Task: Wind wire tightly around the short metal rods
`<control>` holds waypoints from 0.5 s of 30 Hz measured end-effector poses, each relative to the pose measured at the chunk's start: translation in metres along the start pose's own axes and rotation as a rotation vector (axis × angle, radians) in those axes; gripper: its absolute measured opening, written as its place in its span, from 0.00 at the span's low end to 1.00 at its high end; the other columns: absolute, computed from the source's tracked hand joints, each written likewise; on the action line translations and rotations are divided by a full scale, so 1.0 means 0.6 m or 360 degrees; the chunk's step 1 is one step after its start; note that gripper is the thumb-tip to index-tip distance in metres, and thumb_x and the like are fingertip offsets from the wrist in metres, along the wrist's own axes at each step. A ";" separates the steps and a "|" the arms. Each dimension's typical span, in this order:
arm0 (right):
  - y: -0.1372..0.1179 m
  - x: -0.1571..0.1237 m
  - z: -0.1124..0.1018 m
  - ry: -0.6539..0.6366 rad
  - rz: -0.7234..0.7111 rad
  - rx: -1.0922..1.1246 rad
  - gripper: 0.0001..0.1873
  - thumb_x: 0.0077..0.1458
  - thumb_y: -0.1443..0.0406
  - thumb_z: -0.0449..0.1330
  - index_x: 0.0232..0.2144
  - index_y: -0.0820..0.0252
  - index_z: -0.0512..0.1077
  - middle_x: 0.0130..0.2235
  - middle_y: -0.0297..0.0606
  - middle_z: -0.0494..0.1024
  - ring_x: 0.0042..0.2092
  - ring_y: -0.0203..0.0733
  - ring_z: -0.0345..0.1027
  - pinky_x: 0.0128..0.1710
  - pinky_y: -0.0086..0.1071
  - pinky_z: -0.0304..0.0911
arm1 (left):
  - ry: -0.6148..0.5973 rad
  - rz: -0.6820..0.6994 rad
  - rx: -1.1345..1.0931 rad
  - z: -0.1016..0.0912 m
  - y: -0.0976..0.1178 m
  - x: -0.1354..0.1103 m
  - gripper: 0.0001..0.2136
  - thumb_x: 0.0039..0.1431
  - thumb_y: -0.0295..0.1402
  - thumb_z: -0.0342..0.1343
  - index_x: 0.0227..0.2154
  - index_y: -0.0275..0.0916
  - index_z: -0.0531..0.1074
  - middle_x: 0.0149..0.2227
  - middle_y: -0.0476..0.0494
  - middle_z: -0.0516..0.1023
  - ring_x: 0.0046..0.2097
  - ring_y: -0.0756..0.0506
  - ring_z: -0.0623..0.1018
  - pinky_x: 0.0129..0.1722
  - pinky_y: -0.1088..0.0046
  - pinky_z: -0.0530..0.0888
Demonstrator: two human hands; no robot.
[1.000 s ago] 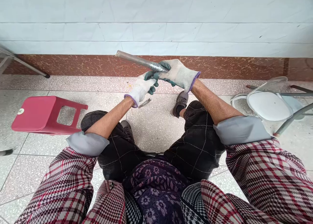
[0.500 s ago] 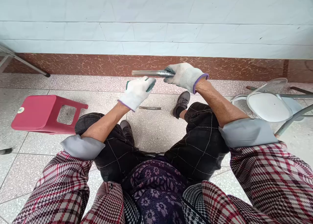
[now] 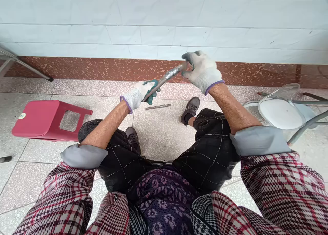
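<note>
A slim greyish rod (image 3: 162, 81) with a shiny silver wrapping (image 3: 173, 72) toward its upper part slants up to the right in front of the wall base. My left hand (image 3: 146, 92), in a white and green work glove, is closed round its lower end. At the upper end, my right hand (image 3: 201, 69), gloved in white and grey, has its fingers curved and apart. The rod's blurred tip lies by that thumb and fingers; whether they touch it I cannot tell. Below, a thin grey stick-like piece (image 3: 158, 107) lies on the floor between my feet.
A red plastic stool (image 3: 38, 118) lies on its side at left. On the right are a white round-seated chair (image 3: 280, 112) and grey metal legs (image 3: 311, 125). A metal leg (image 3: 33, 69) stands at far left. The tiled wall (image 3: 164, 16) rises directly ahead.
My left hand has gripped the rod's lower end and turned palm-up. The rod has tilted from level to slanting. My right hand has loosened from the silver part and moved up and right.
</note>
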State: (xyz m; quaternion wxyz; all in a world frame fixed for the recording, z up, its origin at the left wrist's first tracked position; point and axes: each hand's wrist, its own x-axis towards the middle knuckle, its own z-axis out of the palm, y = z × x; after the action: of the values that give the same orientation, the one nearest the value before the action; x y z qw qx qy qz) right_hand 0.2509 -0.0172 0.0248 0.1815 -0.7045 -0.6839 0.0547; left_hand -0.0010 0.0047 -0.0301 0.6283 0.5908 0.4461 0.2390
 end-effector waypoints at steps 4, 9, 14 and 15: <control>-0.011 -0.004 0.026 -0.0087 0.0141 0.0731 0.13 0.62 0.65 0.67 0.49 0.61 0.79 0.44 0.44 0.82 0.45 0.48 0.77 0.48 0.42 0.75 | 0.0307 0.0043 -0.0281 0.035 0.000 0.017 0.09 0.74 0.40 0.53 0.40 0.41 0.74 0.31 0.46 0.77 0.27 0.49 0.75 0.31 0.70 0.78; -0.060 -0.001 0.082 -0.0302 0.0087 0.1018 0.13 0.64 0.54 0.66 0.39 0.57 0.77 0.39 0.43 0.82 0.42 0.48 0.75 0.42 0.41 0.77 | 0.0667 0.0343 -0.0070 0.089 -0.019 0.048 0.04 0.68 0.28 0.59 0.44 0.41 0.73 0.38 0.46 0.81 0.32 0.50 0.78 0.35 0.71 0.79; -0.072 0.014 0.090 -0.0119 0.0138 0.0974 0.08 0.60 0.60 0.66 0.40 0.55 0.74 0.38 0.40 0.80 0.42 0.47 0.74 0.44 0.41 0.77 | 0.0654 0.0567 0.0335 0.083 -0.020 0.040 0.05 0.62 0.29 0.64 0.41 0.40 0.76 0.42 0.42 0.85 0.45 0.45 0.82 0.45 0.69 0.79; -0.070 0.013 0.084 -0.0127 0.0143 0.1032 0.08 0.60 0.60 0.66 0.40 0.55 0.73 0.37 0.39 0.79 0.40 0.46 0.74 0.42 0.40 0.78 | 0.0690 0.0598 0.0346 0.071 -0.014 0.036 0.05 0.64 0.31 0.63 0.42 0.40 0.77 0.43 0.41 0.85 0.46 0.44 0.82 0.46 0.68 0.79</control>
State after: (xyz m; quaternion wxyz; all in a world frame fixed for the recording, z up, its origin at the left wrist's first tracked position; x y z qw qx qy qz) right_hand 0.1954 -0.0003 -0.0069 0.3667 -0.6368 -0.6057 0.3051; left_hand 0.0436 -0.0016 -0.0480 0.3964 0.6620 0.4757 0.4224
